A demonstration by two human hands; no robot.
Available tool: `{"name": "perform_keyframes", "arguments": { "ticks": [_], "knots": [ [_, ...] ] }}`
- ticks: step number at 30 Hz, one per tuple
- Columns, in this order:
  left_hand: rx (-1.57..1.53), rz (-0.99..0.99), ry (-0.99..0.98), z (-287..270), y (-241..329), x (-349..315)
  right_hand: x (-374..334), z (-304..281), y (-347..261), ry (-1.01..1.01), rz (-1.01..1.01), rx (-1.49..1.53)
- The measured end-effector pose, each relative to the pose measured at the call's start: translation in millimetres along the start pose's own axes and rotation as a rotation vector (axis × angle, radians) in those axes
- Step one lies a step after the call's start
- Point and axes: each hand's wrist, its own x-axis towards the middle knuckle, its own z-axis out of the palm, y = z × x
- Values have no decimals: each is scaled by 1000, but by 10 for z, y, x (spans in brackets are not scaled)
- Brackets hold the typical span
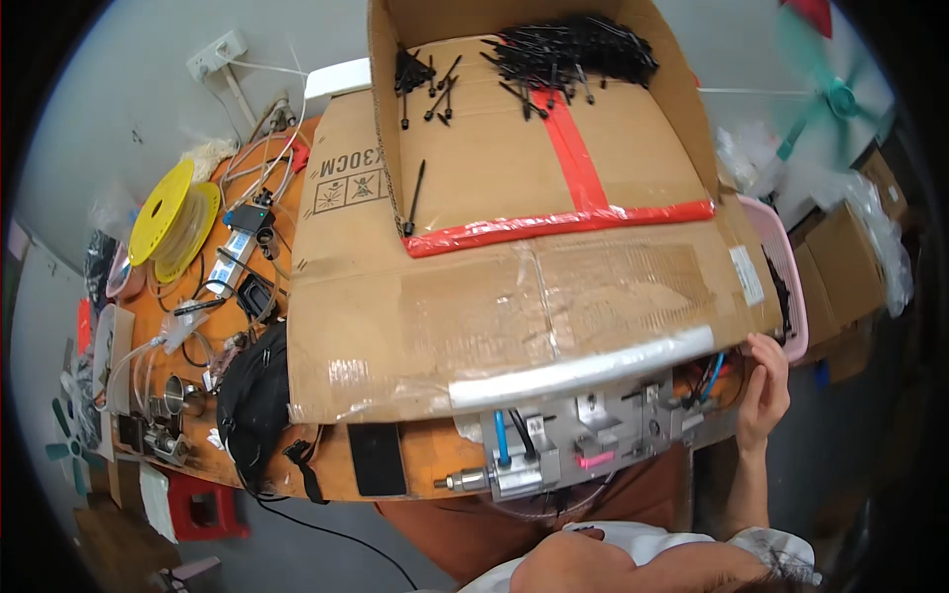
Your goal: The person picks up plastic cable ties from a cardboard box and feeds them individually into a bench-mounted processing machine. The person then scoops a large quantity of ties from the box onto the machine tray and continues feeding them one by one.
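Observation:
My right hand [766, 393] is at the right front corner of a large cardboard sheet [474, 326], its fingers stretched upward and the tips at the corner. It appears to hold nothing, though the fingertips are partly hidden. A metal fixture [593, 435] with blue and black tubes and a small pink piece [596, 461] stands left of this hand, under the sheet's front edge. My left hand does not show. On the sheet an open cardboard box [484, 178], edged with red tape, holds a heap of slim black plastic rods [578, 51]; a single rod [416, 198] lies apart near its front left corner.
A pink basket [786, 262] with black pieces sits beside the sheet's right edge. Left on the orange table are a black bag [252, 400], a phone-like black slab [377, 460], a yellow spool [161, 211] and tangled cables. A red stool [203, 506] stands on the floor.

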Motion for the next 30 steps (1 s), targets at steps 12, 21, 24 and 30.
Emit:
{"name": "perform_keyframes", "arguments": {
  "ticks": [12,21,24,30],
  "knots": [
    [-118,69,-31,-175,-395,496,-948,-1024,-262,331,109,12],
    [745,244,-420,-1409,281,572,-1187,-1350,33,403,199,104],
    [415,421,-417,-2401,1031,-376,-940,-1243,120,307,149,138],
    [52,1270,-600,-3652,2851,-1305,95,-916,116,57,43,444]
  ]
}}
